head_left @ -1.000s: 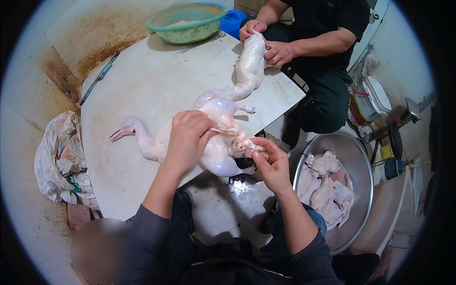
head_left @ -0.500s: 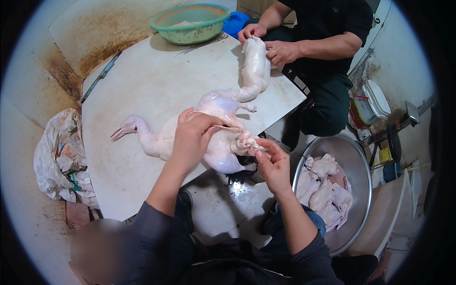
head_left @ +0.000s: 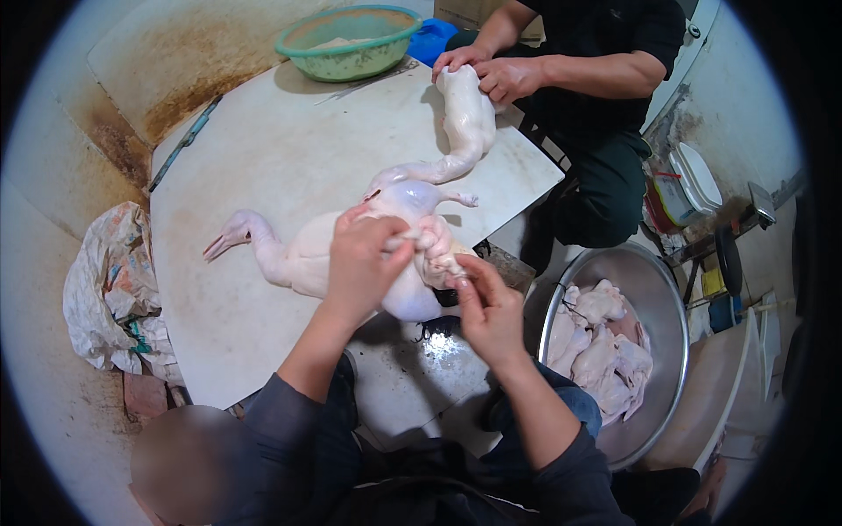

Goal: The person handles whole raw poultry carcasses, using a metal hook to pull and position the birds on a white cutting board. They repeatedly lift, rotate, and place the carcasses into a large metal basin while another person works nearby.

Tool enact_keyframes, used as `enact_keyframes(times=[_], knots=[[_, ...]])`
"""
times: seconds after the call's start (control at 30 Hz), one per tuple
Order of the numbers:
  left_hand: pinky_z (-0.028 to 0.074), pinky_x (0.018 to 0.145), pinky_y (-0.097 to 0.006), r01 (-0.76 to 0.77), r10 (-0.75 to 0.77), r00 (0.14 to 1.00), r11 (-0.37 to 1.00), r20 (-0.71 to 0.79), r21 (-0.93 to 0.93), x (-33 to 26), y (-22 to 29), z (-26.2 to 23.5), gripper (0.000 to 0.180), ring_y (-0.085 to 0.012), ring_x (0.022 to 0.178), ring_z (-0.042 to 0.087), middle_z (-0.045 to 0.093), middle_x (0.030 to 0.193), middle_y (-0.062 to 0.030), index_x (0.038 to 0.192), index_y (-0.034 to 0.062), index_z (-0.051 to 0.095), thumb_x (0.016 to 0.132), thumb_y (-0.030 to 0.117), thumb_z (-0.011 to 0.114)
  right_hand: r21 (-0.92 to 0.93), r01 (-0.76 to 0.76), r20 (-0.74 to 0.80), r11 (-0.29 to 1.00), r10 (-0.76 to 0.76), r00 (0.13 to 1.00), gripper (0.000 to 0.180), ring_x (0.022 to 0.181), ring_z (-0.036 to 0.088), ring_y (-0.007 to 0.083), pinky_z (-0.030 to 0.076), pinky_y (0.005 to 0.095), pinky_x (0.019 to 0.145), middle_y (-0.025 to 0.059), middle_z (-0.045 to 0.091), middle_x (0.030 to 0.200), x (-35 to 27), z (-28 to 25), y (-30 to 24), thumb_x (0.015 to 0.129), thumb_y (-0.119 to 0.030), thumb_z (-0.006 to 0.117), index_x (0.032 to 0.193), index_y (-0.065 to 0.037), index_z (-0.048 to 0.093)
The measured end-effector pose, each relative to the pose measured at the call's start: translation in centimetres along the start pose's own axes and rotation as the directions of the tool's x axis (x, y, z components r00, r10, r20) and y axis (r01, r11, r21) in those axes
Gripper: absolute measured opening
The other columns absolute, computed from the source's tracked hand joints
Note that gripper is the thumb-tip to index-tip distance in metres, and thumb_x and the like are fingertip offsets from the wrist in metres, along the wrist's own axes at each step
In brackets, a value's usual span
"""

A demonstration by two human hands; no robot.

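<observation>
A plucked duck (head_left: 311, 254) lies on the white table, its head and beak toward the left and its tail end at the table's near right edge. My left hand (head_left: 364, 263) rests over the duck's body, thumb and fingers closed on pale flesh at the rear opening. Pinched between the fingers of my right hand (head_left: 491, 316) is the tail end of the same duck. Pinkish folds of flesh (head_left: 434, 241) bulge between both hands. Just beyond lies a second plucked duck (head_left: 469, 118), gripped at its far end by a co-worker's two hands (head_left: 504, 79).
A green basin (head_left: 351, 53) and thin metal tools (head_left: 364, 85) are at the table's far edge. A blue-handled tool (head_left: 186, 143) lies along the left edge. On the floor at right, a steel basin (head_left: 671, 351) holds several plucked birds. A crumpled sack (head_left: 110, 280) sits left.
My left hand has shifted toward the tail end and pinches there. My right hand has moved slightly left and lower. More pinkish folds show. The co-worker's hands have moved slightly on the second duck.
</observation>
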State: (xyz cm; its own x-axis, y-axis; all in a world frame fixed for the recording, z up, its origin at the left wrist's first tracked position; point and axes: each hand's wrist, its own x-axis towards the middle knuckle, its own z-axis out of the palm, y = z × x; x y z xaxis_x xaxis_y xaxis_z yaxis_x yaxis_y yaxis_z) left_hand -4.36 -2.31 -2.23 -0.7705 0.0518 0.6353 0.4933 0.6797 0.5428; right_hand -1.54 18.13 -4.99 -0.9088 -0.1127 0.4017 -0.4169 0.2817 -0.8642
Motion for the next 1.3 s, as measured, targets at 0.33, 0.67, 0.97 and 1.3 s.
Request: enact_keyframes(times=[0.33,0.67,0.97,1.3], knots=[[0.048,0.091,-0.035,0.12,-0.116,0.983,0.993,0.139,-0.017,0.0,-0.9,-3.2,0.016,-0.0256,0.113,0.055,0.061,0.118,-0.0086,0.096,0.0038,0.068,0.081,0.005,0.073,0.453,-0.26,0.181,0.853,0.197,0.964,0.029,0.099,0.068,0.0112,0.053,0.0231,0.087,0.0083,0.07,0.109,0.3,-1.0,0.2,0.101,-0.001,0.058,0.13,0.004,0.056],[0.05,0.085,-0.035,0.142,-0.127,0.981,0.985,0.148,-0.093,-0.1,-1.7,-4.2,0.01,-0.0212,0.086,0.058,0.06,0.087,-0.0059,0.09,0.0037,0.066,0.081,0.003,0.071,-0.101,0.117,0.292,0.988,-0.083,0.953,0.023,0.074,0.075,0.0251,0.057,0.032,0.068,0.0155,0.074,0.083,3.1,-4.1,-2.3,0.091,-0.004,0.067,0.113,0.0,0.072],[0.044,0.109,-0.048,0.012,0.006,0.973,0.997,0.229,-0.08,0.2,-1.6,-1.6,0.008,-0.0296,0.081,0.063,0.061,0.079,-0.0098,0.085,0.0049,0.064,0.079,0.004,0.068,-0.336,0.073,0.218,0.939,0.002,0.976,0.024,0.075,0.071,0.037,0.058,0.0436,0.069,0.0195,0.073,0.089,3.2,-3.3,-4.3,0.088,-0.018,0.067,0.106,-0.003,0.074],[0.031,0.113,-0.052,-0.259,0.112,0.896,0.917,0.43,0.303,-2.6,0.8,0.1,0.086,-0.0439,0.129,0.045,0.051,0.139,-0.0227,0.142,0.0,0.048,0.076,0.046,0.081,-0.101,0.162,-0.239,0.982,-0.182,0.954,0.032,0.085,0.069,0.0387,0.054,0.046,0.073,0.0199,0.071,0.087,3.8,-2.7,-2.2,0.087,-0.028,0.071,0.091,0.004,0.072]])
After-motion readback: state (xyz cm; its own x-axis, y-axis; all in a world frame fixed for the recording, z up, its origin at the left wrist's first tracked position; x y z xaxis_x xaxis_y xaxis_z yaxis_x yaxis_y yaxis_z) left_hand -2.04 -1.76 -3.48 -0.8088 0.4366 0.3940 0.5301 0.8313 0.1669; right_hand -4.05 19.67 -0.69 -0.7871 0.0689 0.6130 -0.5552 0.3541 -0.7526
